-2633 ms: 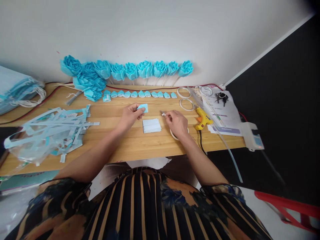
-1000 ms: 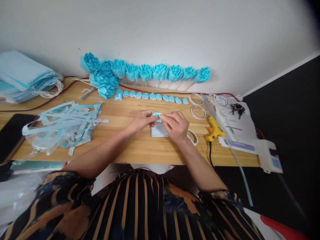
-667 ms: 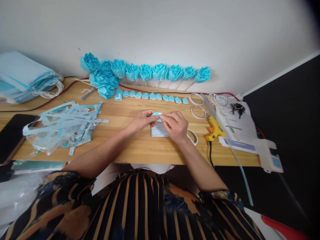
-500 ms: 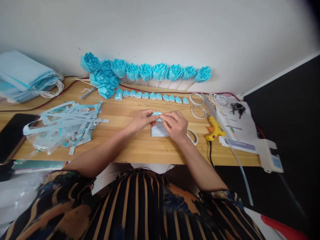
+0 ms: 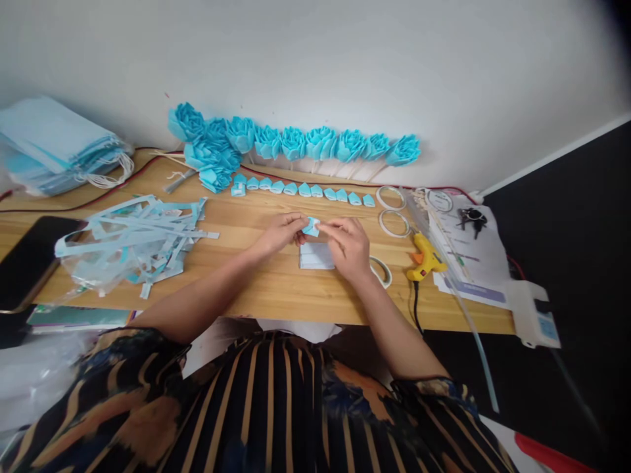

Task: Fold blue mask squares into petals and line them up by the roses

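1. Pinches the light-blue square (image 5: 310,227), small, flat and matte, with a whitish patch, between thumb and fingers of the left hand (image 5: 283,234) above the wooden table (image 5: 256,282).
2. Reaches the square's right edge with the fingertips of the right hand (image 5: 351,246), bunched narrowly; cannot tell whether gripping or only touching.
3. Shows a neat stack of pale rectangles (image 5: 316,257) beneath the hands, partly hidden by the right.
4. Displays pointed blue folds (image 5: 290,188) in a long row, before ruffled, petalled blue flowers (image 5: 321,142) on thin pale stems by the wall.
5. Includes tangled pale strips (image 5: 142,240) at left, heaped with crinkled clear plastic.
6. Packs, farther left, white-and-blue sheets (image 5: 56,141) and looped white cords (image 5: 108,172) in a clear plastic bag (image 5: 30,181).
7. Features, at right, smooth white rings (image 5: 394,223) and a yellow glue gun (image 5: 424,258) near printed papers (image 5: 480,253).
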Tool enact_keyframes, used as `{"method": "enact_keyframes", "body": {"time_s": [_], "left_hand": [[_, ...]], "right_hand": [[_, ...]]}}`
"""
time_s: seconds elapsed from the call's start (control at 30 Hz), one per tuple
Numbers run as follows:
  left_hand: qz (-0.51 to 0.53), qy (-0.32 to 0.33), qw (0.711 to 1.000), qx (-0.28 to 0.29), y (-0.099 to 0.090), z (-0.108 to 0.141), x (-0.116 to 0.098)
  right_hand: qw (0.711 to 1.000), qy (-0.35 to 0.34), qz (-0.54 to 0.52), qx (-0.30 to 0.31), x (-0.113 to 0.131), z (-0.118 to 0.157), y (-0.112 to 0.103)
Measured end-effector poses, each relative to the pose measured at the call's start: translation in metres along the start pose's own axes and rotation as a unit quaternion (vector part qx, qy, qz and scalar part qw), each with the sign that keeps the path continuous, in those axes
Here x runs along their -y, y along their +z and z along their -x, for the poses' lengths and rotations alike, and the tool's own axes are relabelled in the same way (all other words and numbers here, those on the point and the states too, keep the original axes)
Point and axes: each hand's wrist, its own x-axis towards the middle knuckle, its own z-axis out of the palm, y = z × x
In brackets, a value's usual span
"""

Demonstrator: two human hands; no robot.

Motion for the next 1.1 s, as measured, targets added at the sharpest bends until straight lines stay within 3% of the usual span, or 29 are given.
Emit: {"method": "enact_keyframes", "body": {"time_s": [0.1, 0.23, 0.3, 0.67, 0.9, 1.1], "left_hand": [[-0.081, 0.014, 0.996, 0.020, 0.000, 0.002, -0.002], [-0.143, 0.038, 0.989, 0.031, 0.001, 0.005, -0.001], [-0.155, 0.047, 0.986, 0.033, 0.002, 0.006, -0.001], [-0.086, 0.047, 0.992, 0.074, 0.005, 0.005, 0.005], [-0.064, 0.052, 0.996, 0.027, 0.004, 0.005, 0.001], [-0.077, 0.056, 0.995, 0.023, 0.003, 0.004, 0.002]], "right_hand": [[0.984, 0.113, -0.137, -0.008, 0.000, -0.003, -0.004], [0.946, 0.199, -0.247, 0.070, 0.000, -0.004, -0.005], [0.938, 0.210, -0.263, 0.083, -0.001, -0.003, -0.003], [0.929, 0.230, -0.289, 0.016, -0.001, -0.004, 0.004], [0.925, 0.231, -0.302, 0.017, -0.003, -0.003, 0.005], [0.922, 0.248, -0.296, 0.034, -0.002, -0.003, 0.002]]}}
